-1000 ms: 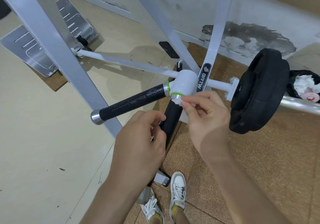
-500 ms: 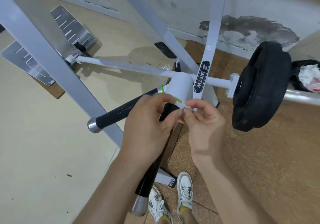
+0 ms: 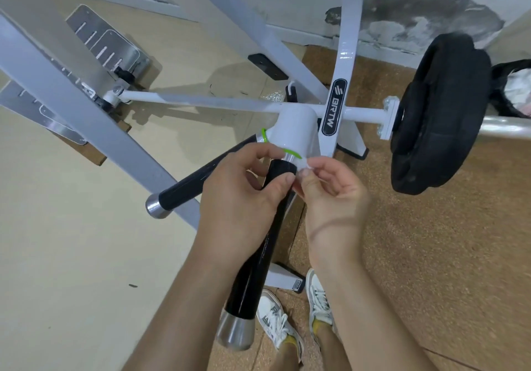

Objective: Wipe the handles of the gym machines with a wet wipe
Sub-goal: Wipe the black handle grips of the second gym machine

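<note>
Two black handles come out of a white hub (image 3: 296,129) with green rings. The near handle (image 3: 258,267) points down toward me and ends in a steel cap. The far handle (image 3: 186,186) points left. My left hand (image 3: 244,195) has its fingers curled round the top of the near handle, with fingertips meeting my right hand. My right hand (image 3: 330,192) pinches a small white wet wipe (image 3: 306,166) just below the hub, beside the near handle's top.
A black weight plate (image 3: 436,118) sits on a steel bar at right. Grey frame beams (image 3: 71,103) cross the left side, with metal foot plates (image 3: 106,43) behind. My shoes (image 3: 287,322) stand on cork flooring below the handle. The stained wall runs along the back.
My left hand has climbed from the middle of the near handle to its top by the hub. My right hand keeps pinching the wipe there. The view has shifted closer.
</note>
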Available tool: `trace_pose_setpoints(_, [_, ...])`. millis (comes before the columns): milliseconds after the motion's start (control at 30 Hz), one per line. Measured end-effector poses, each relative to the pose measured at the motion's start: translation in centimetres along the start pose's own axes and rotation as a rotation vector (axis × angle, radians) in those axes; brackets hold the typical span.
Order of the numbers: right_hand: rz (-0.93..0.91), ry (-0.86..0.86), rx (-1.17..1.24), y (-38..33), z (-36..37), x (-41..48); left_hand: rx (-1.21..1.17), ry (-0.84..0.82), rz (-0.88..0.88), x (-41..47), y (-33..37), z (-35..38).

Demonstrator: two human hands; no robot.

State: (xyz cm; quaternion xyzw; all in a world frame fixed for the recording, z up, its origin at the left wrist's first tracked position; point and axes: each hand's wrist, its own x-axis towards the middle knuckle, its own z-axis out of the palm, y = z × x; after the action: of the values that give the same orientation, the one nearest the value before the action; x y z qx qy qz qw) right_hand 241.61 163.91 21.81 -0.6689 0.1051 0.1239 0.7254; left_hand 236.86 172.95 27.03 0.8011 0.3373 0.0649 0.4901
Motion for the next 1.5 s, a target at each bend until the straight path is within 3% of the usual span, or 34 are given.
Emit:
trace_pose_setpoints(133, [-0.038,-0.145,-0.046,-0.2,-1.1,-2.6,-0.147,-0.067,-0.042,-0.1,0.2,-0.6])
trace_pose_setpoints(300, [-0.095,-0.027,-0.057,-0.7,-0.1,-0.9,-0.195,-0.157,-0.083,-0.2,-0.3,-1.9])
trace_pose_setpoints(433, [-0.039,-0.099,-0.087,-0.3,-1.0,-3.7,-0.228,-0.253,-0.123,-0.6,-0.7,-3.2])
trace_pose_setpoints(600, [-0.14,-0.044,-0.243,-0.7,-0.2,-1.9,-0.13,-0.185,-0.101,-1.0,-0.6,-2.9])
trace_pose_setpoints(700, [-0.125,0.05,-0.144,-0.5,0.9,-2.0,-0.13,-0.159,-0.113,-1.2,-0.7,-3.1])
trace_pose_setpoints(800, [-0.042,0.037,-0.063,-0.2,0.7,-3.3,-0.135,-0.159,-0.118,-1.4,-0.7,-3.1])
trace_pose_setpoints(933, [-0.126,0.079,-0.222,-0.5,0.8,-2.9,-0.121,-0.167,-0.103,-1.5,-0.7,-3.1])
trace_pose_setpoints(1033, [-0.147,0.014,-0.327,-0.6,0.0,-4.2,-0.114,-0.183,-0.105,-1.3,-0.7,-3.3])
trace_pose_setpoints(1133, [-0.102,-0.017,-0.255,-0.6,-0.2,-5.4,-0.113,-0.195,-0.105,-1.2,-0.8,-3.4])
trace_pose_setpoints(1300, [-0.015,0.081,-0.164,-0.3,1.0,-4.2,-0.101,-0.208,-0.091,-1.5,-0.8,-3.3])
trace_pose_setpoints(1500, [0.049,-0.03,-0.104,-1.2,-0.5,-7.5,-0.081,-0.183,-0.077,-1.6,-0.9,-3.1])
